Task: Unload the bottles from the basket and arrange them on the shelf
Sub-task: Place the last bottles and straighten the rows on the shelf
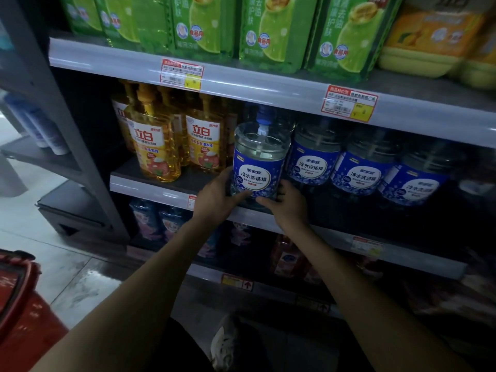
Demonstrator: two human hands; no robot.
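Observation:
A clear bottle with a blue label and blue cap [259, 159] stands at the front edge of the middle shelf [150, 189]. My left hand [216, 196] grips its lower left side, and my right hand [285, 204] holds its lower right side. To its right, three matching blue-label bottles [359, 170] stand in a row on the same shelf. The red basket [18, 296] sits on the floor at the lower left; its contents are out of sight.
Yellow detergent bottles [158, 149] stand left of the held bottle. Green refill packs [209, 25] fill the shelf above, with yellow packs [434, 41] at the far right. Darker bottles [166, 224] line the shelf below. My shoe [224, 342] is on the tiled floor.

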